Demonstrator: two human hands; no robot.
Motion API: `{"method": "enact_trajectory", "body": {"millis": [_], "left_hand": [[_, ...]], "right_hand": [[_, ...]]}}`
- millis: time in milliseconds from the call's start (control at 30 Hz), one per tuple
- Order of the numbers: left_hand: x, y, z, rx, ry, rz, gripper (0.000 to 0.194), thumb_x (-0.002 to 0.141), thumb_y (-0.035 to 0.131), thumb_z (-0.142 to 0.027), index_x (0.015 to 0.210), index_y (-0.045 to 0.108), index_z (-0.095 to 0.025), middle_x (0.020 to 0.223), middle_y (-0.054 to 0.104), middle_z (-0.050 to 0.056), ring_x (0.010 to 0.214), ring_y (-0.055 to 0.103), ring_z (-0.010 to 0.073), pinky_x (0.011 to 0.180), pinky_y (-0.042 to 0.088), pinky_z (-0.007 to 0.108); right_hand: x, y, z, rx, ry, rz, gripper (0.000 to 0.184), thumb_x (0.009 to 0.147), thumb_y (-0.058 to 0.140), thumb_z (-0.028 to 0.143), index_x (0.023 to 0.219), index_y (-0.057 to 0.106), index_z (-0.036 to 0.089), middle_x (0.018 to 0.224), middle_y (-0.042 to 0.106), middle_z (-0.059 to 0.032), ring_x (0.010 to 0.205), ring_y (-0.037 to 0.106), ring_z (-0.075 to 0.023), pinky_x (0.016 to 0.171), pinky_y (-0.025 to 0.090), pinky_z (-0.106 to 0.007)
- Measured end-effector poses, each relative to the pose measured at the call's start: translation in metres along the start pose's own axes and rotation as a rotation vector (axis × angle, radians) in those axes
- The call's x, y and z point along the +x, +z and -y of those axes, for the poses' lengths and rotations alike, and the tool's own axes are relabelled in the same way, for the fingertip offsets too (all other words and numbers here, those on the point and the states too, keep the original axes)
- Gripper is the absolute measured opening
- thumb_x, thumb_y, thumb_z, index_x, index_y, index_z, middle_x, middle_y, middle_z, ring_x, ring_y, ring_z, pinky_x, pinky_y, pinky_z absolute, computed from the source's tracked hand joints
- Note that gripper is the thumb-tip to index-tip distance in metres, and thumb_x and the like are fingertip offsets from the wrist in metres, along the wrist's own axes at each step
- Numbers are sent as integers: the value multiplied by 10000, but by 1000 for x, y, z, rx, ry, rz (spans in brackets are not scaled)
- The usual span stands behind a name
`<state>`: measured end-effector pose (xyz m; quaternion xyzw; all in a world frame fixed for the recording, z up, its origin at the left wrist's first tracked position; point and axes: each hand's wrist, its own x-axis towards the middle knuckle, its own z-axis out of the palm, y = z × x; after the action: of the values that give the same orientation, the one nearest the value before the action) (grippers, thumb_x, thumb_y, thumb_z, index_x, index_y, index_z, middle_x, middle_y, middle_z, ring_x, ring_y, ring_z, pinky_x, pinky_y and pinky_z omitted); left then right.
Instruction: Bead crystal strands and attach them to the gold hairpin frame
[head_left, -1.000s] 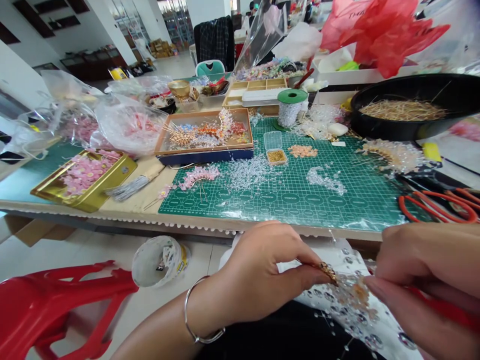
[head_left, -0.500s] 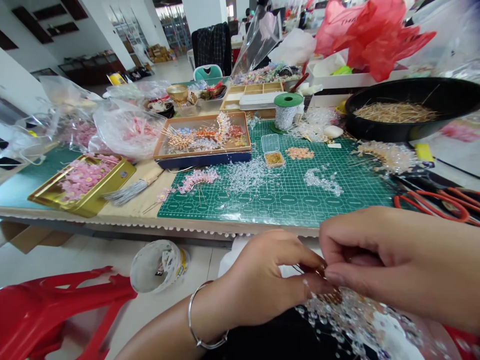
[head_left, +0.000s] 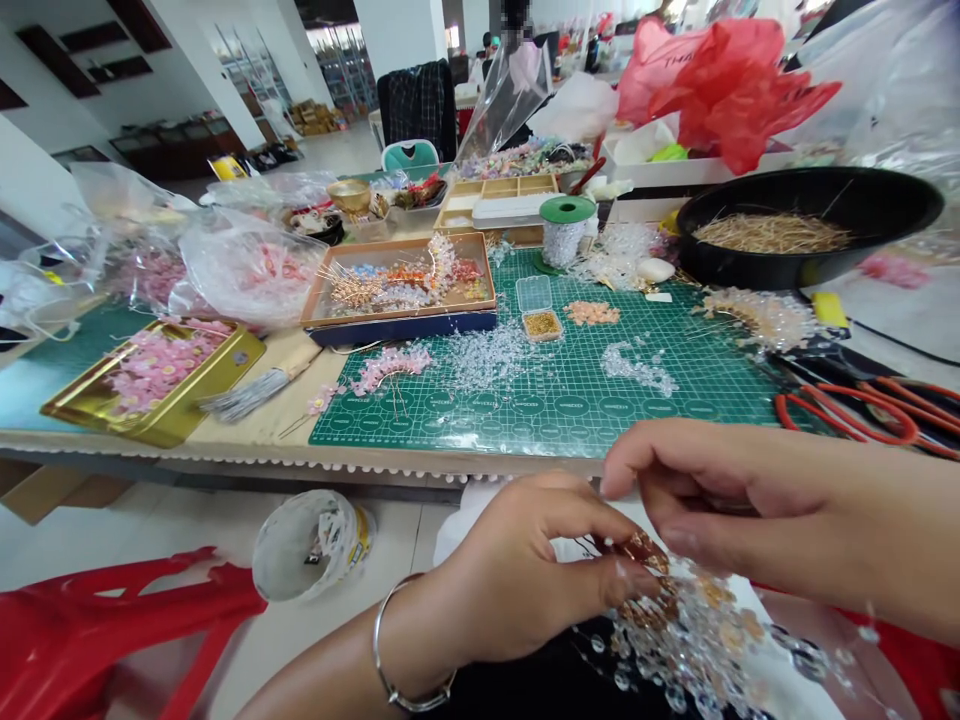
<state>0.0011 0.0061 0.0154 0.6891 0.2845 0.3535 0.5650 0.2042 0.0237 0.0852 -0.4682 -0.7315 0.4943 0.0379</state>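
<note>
My left hand (head_left: pixel 525 575), with a silver bangle on its wrist, pinches the gold end of a beaded ornament (head_left: pixel 690 630) made of clear crystals and gold wire, held over my lap below the table edge. Just above the same piece my right hand (head_left: pixel 720 500) has its fingers curled and pinched at the gold part. A white cloth (head_left: pixel 465 510) lies under the ornament on my lap.
A green cutting mat (head_left: pixel 570 390) carries loose crystal beads, a small clear box of gold beads (head_left: pixel 541 322) and a pink flower hairpin (head_left: pixel 390 362). Behind stand a tray of ornaments (head_left: pixel 397 285), a gold tin of pink flowers (head_left: pixel 154 375), a black pan (head_left: pixel 806 225), red-handled scissors (head_left: pixel 862 415). A red stool (head_left: pixel 112 630) and a tape roll (head_left: pixel 311 545) are on the floor.
My right hand has come in from the right edge and up over the ornament, meeting the left hand's fingertips. The ornament's crystals now hang lower and more spread.
</note>
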Motion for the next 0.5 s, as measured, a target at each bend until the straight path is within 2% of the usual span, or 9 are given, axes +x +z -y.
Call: {"method": "enact_trajectory", "body": {"millis": [67,167,267,400,500], "left_hand": [[0,1,-1,-10,15,-12,12,834,756,-171,838,764,-163,860,713,31,823,635,142,778,479,240],[0,2,-1,-20,17,-14,30,823,773,-198,818,764,-170,792,702,16,784,627,143,755,481,243],[-2,1,-1,-29,0,-28,119,828,782,-296,829,771,-177,849,722,37,817,648,158,773,497,261],[-5,-1,-3,12,-16,-70,171,824,786,-355,812,771,-186,778,727,33,754,643,148,737,489,257],[-6,-3,-5,27,-5,-77,128,814,799,-301,799,768,-179,761,727,27,725,622,130,719,475,241]], "right_hand": [[0,6,2,-24,33,-29,248,960,528,478,1121,633,320,675,554,60,500,450,-80,445,349,-176],[1,8,7,-41,0,-107,239,952,536,477,1097,651,326,691,579,47,585,501,-109,497,383,-191],[-1,-1,7,4,-7,-33,263,926,559,540,1006,668,314,770,634,31,678,549,-138,580,440,-219],[-6,-13,-16,181,-89,61,213,913,613,496,926,667,291,858,644,24,787,567,-151,695,462,-240],[-10,-10,-34,297,-129,36,247,897,634,530,855,665,289,817,601,28,770,550,-157,705,452,-276]]}}
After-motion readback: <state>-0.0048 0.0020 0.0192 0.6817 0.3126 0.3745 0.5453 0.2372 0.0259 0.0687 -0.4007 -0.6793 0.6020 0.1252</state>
